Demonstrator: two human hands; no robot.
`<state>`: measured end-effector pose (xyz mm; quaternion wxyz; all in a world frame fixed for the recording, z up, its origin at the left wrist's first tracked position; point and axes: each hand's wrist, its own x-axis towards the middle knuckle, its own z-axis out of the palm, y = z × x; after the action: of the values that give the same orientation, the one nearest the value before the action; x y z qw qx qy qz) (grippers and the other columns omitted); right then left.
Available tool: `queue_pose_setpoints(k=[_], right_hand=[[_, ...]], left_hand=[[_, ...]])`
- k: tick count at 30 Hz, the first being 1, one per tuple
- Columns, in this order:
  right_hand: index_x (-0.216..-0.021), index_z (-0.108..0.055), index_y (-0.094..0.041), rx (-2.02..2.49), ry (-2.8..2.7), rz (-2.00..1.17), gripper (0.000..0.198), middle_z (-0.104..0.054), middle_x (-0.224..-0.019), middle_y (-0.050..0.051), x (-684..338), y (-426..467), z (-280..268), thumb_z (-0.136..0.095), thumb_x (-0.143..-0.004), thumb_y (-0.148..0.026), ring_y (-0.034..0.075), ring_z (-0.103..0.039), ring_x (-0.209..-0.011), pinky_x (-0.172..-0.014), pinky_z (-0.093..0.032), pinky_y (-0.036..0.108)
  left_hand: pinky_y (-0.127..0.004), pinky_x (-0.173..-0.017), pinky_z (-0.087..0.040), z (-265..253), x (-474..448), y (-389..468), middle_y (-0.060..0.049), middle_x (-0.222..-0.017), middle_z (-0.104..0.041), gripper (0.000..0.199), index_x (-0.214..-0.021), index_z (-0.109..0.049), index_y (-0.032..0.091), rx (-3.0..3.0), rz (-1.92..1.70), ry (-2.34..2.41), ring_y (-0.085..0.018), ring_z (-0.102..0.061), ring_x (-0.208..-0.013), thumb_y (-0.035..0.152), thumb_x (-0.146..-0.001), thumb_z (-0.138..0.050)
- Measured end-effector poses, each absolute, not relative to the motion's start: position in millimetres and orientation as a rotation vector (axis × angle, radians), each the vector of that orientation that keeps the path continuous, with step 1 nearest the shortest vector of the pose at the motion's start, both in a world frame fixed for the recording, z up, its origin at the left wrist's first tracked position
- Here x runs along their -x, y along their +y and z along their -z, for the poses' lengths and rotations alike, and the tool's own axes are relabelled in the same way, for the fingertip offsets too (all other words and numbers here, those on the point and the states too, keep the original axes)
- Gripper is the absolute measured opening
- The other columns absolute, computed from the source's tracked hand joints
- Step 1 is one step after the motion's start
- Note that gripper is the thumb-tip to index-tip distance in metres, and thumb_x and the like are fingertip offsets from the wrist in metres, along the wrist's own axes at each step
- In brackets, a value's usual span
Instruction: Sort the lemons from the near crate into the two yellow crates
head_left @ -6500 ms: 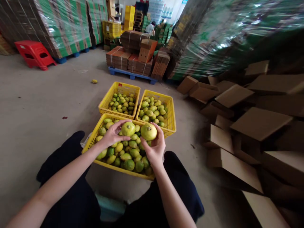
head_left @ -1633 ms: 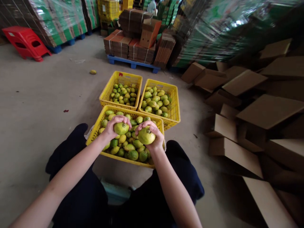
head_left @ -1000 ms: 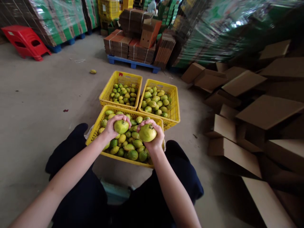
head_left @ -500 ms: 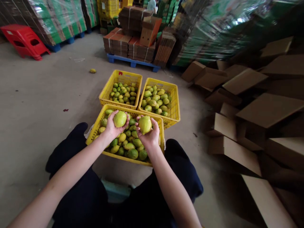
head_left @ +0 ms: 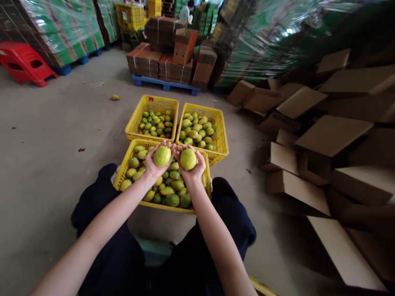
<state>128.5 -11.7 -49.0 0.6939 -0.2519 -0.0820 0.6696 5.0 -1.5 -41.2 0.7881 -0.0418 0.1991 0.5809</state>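
Note:
A yellow-green lemon rests in my left hand, palm up and fingers curled under it. My right hand cradles a second lemon in the same way. Both hands are side by side, fingertips close together, above the near yellow crate. Green and yellow lemons fill this crate, partly hidden by my hands and forearms. Just beyond it stand a left crate of smaller-looking, greener lemons and a right crate of larger, yellower ones.
One lemon lies on the floor. To the right is a heap of open cardboard boxes. Bundled cartons sit on a blue pallet behind the crates. At left is a red stool. A person is far back.
My hands have come closer together, and both lemons have turned a little in them. The left hand moved right. The whole view has shifted slightly.

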Motion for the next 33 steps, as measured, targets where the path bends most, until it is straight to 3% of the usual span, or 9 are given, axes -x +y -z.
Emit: queue_pose_setpoints(k=[4, 20, 33], right_hand=[[-0.087, -0.067, -0.022, 0.496, -0.019, -1.551, 0.020, -0.073, -0.081, 0.000, -126, -14, 52, -0.061, -0.078, -0.039, 0.016, -0.069, -0.078, -0.072, -0.059, 0.027], [-0.082, -0.064, -0.019, 0.494, 0.020, -1.619, 0.013, -0.073, -0.078, 0.000, -114, -14, 61, -0.057, -0.082, -0.031, 0.015, -0.068, -0.068, -0.061, -0.059, 0.025], [-0.082, -0.063, -0.019, 0.516, 0.003, -1.627, 0.011, -0.073, -0.077, 0.000, -113, -13, 62, -0.058, -0.081, -0.029, 0.014, -0.069, -0.067, -0.058, -0.058, 0.024]], left_hand=[[-0.033, -0.081, -0.060, 42, -14, -1, -0.006, -0.085, -0.073, 0.027, -0.095, -0.069, 0.017, 0.134, -1.228, 0.442, -0.020, -0.072, -0.087, 0.029, -0.093, -0.044], [-0.031, -0.078, -0.058, 48, -9, 2, -0.005, -0.076, -0.071, 0.031, -0.099, -0.071, 0.016, 0.131, -1.316, 0.454, -0.018, -0.069, -0.073, 0.026, -0.091, -0.044], [-0.034, -0.079, -0.059, 45, -7, 1, -0.007, -0.087, -0.074, 0.034, -0.107, -0.071, 0.015, 0.108, -1.317, 0.531, -0.017, -0.069, -0.073, 0.025, -0.092, -0.042]])
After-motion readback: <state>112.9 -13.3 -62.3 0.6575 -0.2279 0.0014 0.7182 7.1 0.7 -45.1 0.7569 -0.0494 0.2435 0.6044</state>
